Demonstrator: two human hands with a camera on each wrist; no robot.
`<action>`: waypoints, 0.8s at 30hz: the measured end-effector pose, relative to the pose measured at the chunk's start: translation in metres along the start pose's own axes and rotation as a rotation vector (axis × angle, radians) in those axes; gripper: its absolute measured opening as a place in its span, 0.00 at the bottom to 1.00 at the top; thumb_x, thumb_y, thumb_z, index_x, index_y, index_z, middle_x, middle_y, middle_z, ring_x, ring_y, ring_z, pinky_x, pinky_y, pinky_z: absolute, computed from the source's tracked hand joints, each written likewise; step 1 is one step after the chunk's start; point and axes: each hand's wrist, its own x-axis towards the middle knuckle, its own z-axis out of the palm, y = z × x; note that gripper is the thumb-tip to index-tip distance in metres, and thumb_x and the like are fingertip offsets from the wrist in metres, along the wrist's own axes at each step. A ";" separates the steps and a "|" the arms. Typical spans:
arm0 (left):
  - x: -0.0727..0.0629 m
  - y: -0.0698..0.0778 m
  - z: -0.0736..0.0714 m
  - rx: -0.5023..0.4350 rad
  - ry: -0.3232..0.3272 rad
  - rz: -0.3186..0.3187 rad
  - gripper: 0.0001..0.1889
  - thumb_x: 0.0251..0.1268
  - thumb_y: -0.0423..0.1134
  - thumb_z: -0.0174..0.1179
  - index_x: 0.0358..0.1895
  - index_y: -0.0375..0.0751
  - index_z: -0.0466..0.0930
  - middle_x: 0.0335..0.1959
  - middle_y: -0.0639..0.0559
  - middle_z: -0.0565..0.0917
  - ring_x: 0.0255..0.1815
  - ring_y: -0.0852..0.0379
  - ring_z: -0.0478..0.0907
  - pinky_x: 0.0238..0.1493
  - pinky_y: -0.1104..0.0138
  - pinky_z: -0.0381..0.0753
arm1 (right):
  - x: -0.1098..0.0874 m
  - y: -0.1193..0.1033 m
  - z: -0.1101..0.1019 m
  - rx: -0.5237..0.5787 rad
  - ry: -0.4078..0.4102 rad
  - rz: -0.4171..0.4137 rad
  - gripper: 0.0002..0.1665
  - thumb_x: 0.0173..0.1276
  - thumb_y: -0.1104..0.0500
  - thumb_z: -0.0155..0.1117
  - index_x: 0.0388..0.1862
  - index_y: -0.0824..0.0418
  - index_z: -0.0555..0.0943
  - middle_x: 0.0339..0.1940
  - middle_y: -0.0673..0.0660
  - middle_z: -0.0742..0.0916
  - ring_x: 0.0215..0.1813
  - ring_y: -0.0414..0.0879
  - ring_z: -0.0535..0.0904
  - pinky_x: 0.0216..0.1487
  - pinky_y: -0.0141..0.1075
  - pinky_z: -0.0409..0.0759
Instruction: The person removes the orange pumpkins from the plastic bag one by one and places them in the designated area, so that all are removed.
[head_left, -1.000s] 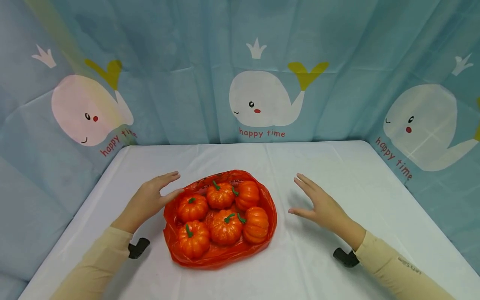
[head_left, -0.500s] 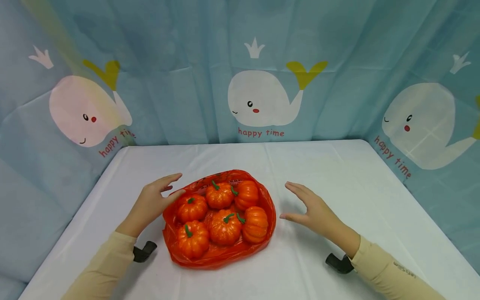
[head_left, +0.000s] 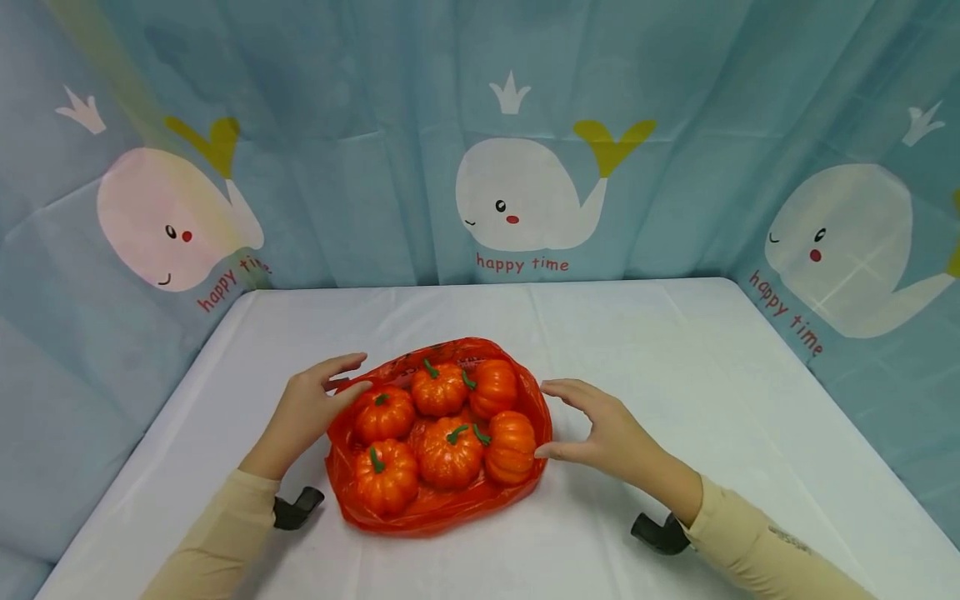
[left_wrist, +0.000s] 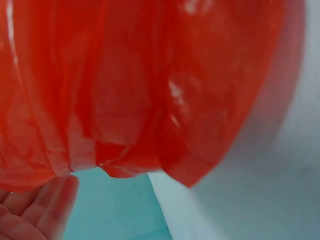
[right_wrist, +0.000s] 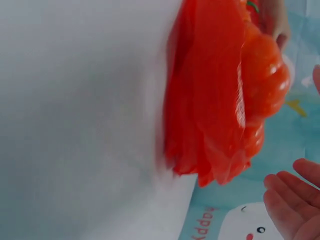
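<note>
A red plastic bag (head_left: 431, 523) sits with its mouth wide and its edge folded down. Inside lie several small orange pumpkins (head_left: 451, 458) with green stems. At the bag's left edge is my left hand (head_left: 296, 417), its thumb reaching over the rim and its fingers extended. In the left wrist view its fingers (left_wrist: 59, 205) show right below the crinkled edge. My right hand (head_left: 618, 435) is spread at the opposite side, thumb and fingertips right at the rim. The right wrist view has that hand's fingers (right_wrist: 287, 192) apart from the bag (right_wrist: 205, 95).
A white cloth covers the table (head_left: 675, 350) under the bag. Behind and on both sides hangs a blue curtain (head_left: 360, 208) printed with whales. Black wrist-worn pieces (head_left: 298, 508) jut out below both sleeves.
My right hand has moved left to the bag's right rim. The left hand has shifted slightly right and lower. The bag and pumpkins have stayed put.
</note>
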 end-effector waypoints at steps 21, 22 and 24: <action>-0.004 0.002 0.000 -0.225 -0.048 -0.225 0.31 0.68 0.57 0.61 0.68 0.43 0.74 0.66 0.41 0.78 0.68 0.40 0.73 0.64 0.49 0.76 | 0.007 -0.014 0.020 0.009 -0.092 0.037 0.43 0.51 0.43 0.80 0.64 0.58 0.78 0.62 0.53 0.83 0.65 0.52 0.79 0.63 0.51 0.79; -0.003 0.002 0.000 -0.230 -0.047 -0.225 0.31 0.67 0.57 0.61 0.68 0.43 0.74 0.66 0.41 0.78 0.68 0.41 0.74 0.64 0.49 0.76 | 0.007 -0.014 0.020 0.010 -0.098 0.043 0.43 0.51 0.43 0.80 0.64 0.58 0.78 0.62 0.54 0.83 0.65 0.52 0.78 0.63 0.51 0.79; -0.002 0.002 0.001 -0.236 -0.046 -0.229 0.31 0.67 0.57 0.61 0.68 0.43 0.74 0.65 0.41 0.79 0.68 0.41 0.73 0.64 0.50 0.76 | 0.007 -0.014 0.021 0.009 -0.109 0.053 0.43 0.51 0.43 0.80 0.64 0.59 0.78 0.62 0.54 0.83 0.65 0.53 0.78 0.63 0.51 0.79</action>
